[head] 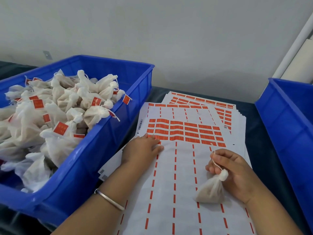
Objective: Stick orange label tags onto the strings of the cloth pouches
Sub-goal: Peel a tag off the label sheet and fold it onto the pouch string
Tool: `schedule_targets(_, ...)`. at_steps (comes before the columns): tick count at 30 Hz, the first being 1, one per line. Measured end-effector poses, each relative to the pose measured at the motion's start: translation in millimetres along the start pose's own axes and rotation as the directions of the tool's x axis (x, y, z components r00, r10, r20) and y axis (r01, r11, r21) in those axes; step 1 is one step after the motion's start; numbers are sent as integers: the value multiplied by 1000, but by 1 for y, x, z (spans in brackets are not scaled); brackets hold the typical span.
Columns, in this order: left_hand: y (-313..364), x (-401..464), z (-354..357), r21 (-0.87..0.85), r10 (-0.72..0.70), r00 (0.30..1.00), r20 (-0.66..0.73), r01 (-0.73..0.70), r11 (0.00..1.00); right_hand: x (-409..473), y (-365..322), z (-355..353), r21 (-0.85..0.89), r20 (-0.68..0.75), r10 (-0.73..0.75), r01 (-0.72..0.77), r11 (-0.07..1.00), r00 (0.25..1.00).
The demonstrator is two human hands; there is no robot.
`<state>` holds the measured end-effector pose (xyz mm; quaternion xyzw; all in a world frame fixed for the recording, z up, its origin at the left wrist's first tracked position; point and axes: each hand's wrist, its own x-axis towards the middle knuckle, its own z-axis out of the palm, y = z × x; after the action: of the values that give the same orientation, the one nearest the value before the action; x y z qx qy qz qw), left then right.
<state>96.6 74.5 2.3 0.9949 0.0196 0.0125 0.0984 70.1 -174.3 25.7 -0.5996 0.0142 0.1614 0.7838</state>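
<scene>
Head view: left hand (144, 148) flat on label sheet (177, 175).

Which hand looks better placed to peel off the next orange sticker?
The left hand: its fingertips already lie on the edge of the orange labels on the sheet. The right hand is busy pinching the pouch by its string.

Two blue crates: left crate (108, 143), right crate (288, 122). Pouches (67, 102) in left one off-white, some w/ orange tags (60, 128). Label sheet (177, 180) white, block of orange labels (184, 132) mid-sheet, orange dashed strips below. Held pouch (210, 190) whitish-beige, string (216, 162) white. Bangle (109, 199) silver. Table (264, 146) dark. Wall (169, 34) pale grey.
</scene>
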Motion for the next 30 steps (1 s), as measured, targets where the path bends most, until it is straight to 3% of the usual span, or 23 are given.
schedule_targets(22,3,-4,5,-87,-62,993,-104,53,995,1,-2,4,-10,-25,34,-34,999,999)
schedule_targets(27,8,-2,1,-118,-141,986,-90,130,985,1,-2,3,-42,-41,29,-31,999,999)
schedule_targets(30,9,1,0,-223,-214,973,-84,191,956,2,-1,2,-29,-41,32,-33,999,999)
